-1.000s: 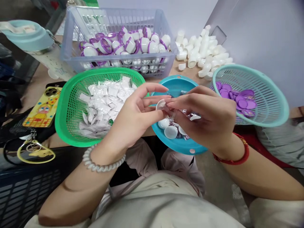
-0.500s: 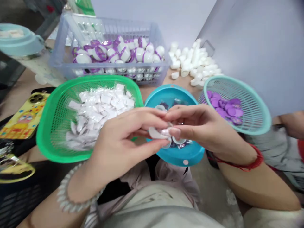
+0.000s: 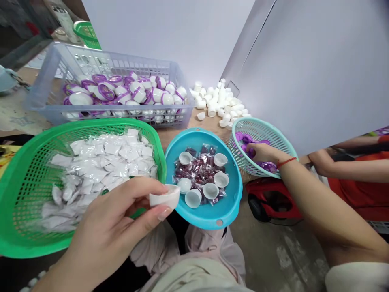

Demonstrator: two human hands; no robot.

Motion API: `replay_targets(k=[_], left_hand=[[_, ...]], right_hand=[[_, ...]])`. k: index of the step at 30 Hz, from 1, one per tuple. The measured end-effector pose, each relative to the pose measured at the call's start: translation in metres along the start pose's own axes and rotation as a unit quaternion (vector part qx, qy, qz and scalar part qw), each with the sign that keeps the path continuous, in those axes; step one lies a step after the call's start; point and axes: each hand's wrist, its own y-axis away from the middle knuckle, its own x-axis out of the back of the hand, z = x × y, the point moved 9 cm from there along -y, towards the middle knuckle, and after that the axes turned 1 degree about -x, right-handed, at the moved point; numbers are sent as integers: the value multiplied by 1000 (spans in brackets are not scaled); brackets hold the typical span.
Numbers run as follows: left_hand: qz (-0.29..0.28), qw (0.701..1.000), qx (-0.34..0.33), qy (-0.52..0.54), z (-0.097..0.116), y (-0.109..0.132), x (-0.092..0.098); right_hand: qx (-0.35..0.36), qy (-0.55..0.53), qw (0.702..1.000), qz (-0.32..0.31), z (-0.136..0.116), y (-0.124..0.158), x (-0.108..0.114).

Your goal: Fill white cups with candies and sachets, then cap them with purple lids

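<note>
Pinching a white plastic cup (image 3: 163,198) between the thumb and fingers (image 3: 152,187) of the left hand (image 3: 111,229), with the cup's open side turned up and the fingertips pressing on its outer wall. Reaching into a round mint-green mesh basket (image 3: 264,123) with the right hand (image 3: 263,153), fingers (image 3: 252,151) lying close together and slightly curled among flat purple discs (image 3: 261,164); no telling whether they are pinching one. Wearing a red cord bracelet (image 3: 286,162) on the right wrist.

Sitting between the two hands, a blue bowl (image 3: 206,219) is holding five more white cups (image 3: 193,198) on a heap of small dark red packets (image 3: 199,170). Just left of the bowl and touching it, a green basket (image 3: 91,123) is carrying a pile of white sealed sachets (image 3: 103,162), with the held cup hovering just above its rim.

Farther out, a pale lilac plastic crate (image 3: 45,85) is standing on the surface (image 3: 209,121), filled with round white containers with purple bands (image 3: 136,94). Beside it, loose white plastic pieces (image 3: 219,101) are lying in a heap against the wall. To the right, a co-worker's forearm (image 3: 349,172) is extending from a red top (image 3: 358,194), above a red object with a black wheel (image 3: 270,200) resting on the concrete floor (image 3: 282,259).
</note>
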Motion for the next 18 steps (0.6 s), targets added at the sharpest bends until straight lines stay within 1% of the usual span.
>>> replay_targets(k=[3, 4, 6, 7, 9, 10, 11, 12, 14, 15, 16, 18], left_hand=[[10, 998, 32, 57, -5, 0, -3], [20, 996, 46, 77, -5, -1, -3], [32, 989, 74, 123, -6, -4, -6], [25, 984, 86, 154, -6, -6, -10], [5, 969, 105, 221, -5, -9, -22], [-2, 961, 113, 252, -4, -10, -29], [-1, 954, 120, 276, -4, -11, -33], [3, 948, 126, 293, -3, -12, -37], [10, 943, 132, 307, 1, -13, -41], [8, 941, 130, 311, 4, -13, -43], [10, 940, 127, 316, 8, -12, -44], [28, 938, 113, 328, 14, -10, -41]], right_hand=[[-55, 28, 998, -8, 9, 3, 14], [-67, 34, 997, 7, 8, 4, 24], [-83, 29, 994, 67, -6, 9, 48], [-85, 11, 990, 113, -20, 15, 60], [-69, -71, 972, 213, -62, 32, 79], [-45, -131, 959, 249, -89, 43, 83], [-9, -210, 942, 262, -119, 53, 82], [26, -301, 913, 274, -148, 65, 81], [98, -447, 850, 260, -206, 86, 74], [119, -496, 826, 239, -231, 95, 68], [133, -530, 806, 227, -252, 102, 63], [148, -568, 781, 212, -280, 114, 55]])
